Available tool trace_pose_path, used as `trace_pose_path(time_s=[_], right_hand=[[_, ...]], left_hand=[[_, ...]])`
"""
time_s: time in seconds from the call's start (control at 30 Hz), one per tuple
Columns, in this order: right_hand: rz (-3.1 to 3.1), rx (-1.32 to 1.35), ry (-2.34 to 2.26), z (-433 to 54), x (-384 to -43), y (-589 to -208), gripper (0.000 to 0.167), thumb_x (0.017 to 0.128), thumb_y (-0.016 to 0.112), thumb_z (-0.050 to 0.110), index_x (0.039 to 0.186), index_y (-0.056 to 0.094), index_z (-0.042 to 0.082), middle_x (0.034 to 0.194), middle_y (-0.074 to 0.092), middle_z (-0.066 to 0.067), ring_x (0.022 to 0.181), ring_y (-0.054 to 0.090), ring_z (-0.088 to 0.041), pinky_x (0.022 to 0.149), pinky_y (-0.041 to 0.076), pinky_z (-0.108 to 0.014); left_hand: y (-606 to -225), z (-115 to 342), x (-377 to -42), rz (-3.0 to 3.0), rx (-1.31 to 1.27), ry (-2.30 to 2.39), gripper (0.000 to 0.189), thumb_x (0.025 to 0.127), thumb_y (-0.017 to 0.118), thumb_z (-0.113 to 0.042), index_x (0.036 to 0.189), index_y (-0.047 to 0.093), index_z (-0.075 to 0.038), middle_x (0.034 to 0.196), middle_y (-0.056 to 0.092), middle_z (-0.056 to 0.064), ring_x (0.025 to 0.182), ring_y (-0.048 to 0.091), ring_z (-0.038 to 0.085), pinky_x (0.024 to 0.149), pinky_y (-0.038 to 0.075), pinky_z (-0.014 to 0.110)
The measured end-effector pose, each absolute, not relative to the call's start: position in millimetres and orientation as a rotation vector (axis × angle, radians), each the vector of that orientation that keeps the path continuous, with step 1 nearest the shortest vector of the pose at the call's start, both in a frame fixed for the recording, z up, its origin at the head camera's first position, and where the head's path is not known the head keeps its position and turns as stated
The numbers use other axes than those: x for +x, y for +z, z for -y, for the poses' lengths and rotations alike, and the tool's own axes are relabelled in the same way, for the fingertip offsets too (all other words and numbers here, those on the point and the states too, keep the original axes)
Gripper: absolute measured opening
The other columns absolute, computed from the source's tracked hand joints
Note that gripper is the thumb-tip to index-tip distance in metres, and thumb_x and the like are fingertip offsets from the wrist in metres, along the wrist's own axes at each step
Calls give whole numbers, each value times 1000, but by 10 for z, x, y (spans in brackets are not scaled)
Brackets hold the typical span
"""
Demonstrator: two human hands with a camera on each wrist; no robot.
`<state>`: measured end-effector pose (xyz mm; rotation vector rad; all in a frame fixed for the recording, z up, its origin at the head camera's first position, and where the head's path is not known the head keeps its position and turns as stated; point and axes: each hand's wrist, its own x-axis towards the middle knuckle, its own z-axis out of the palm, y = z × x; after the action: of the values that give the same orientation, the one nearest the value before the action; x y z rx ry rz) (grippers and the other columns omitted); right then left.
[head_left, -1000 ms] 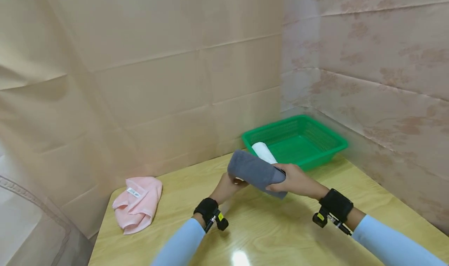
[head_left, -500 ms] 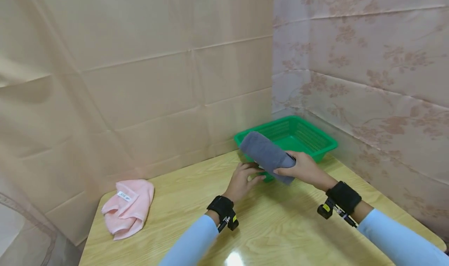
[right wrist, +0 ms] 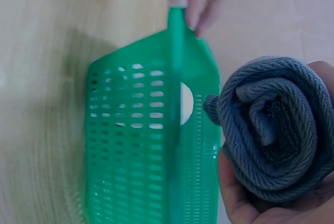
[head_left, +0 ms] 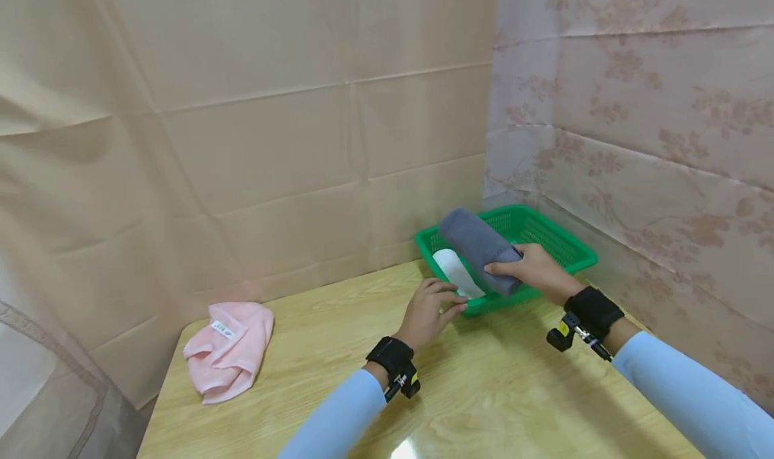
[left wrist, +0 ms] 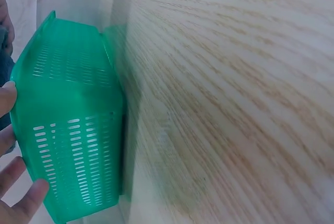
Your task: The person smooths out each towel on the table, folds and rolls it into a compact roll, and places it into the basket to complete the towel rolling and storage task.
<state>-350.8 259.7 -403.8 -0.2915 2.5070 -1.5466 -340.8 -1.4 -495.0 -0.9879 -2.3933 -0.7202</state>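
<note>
My right hand grips the near end of a rolled grey towel, tilted over the green plastic basket. In the right wrist view the coiled end of this grey towel faces the camera, with fingers wrapped beneath it. Inside the basket, along its left side, lies a white roll, partly hidden by the near rim. My left hand is at the basket's near left corner, holding the rim between thumb and fingers. In the left wrist view its fingertips reach over the rim.
A crumpled pink towel with a white label lies at the left of the wooden table. Curtain-like cloth walls stand close behind the table and along the right side, near the basket.
My right hand has carried the grey towel away from the left hand and over the basket. The left hand has let go of the towel and moved to the basket rim.
</note>
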Motion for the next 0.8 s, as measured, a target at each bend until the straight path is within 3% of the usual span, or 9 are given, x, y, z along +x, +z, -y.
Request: trace_pose_path(time_s=[0.23,0.57,0.8], right_hand=[[-2488,-217,-1502,-2651,-3722,-3997,71,96,71,43,138,48,-10,119,59,-21,99,61,-29,92,49,-48],[-2623,-85,-1367,-2709,-3947,-4150,67,93,75,38,130,51,-13,115,57,-23,97,59,-32,83,52,-44],[-2721,-62,-1220,-2694,-4008,-4367,81,90,77,40,134,43,-20,120,52,-30,101,55,-39,78,51,-44]], left_hand=[[-4952,4,-3348,2397,-946,-675,17,95,75,-30,108,82,-22,116,74,0,116,60,18,103,44,27],[-4966,-131,-3351,2364,-959,-670,18,94,76,-29,110,82,-21,119,73,1,116,60,19,102,46,26],[-4974,-208,-3328,2365,-958,-585,17,95,76,-30,110,82,-23,119,73,-1,115,60,16,102,44,23]])
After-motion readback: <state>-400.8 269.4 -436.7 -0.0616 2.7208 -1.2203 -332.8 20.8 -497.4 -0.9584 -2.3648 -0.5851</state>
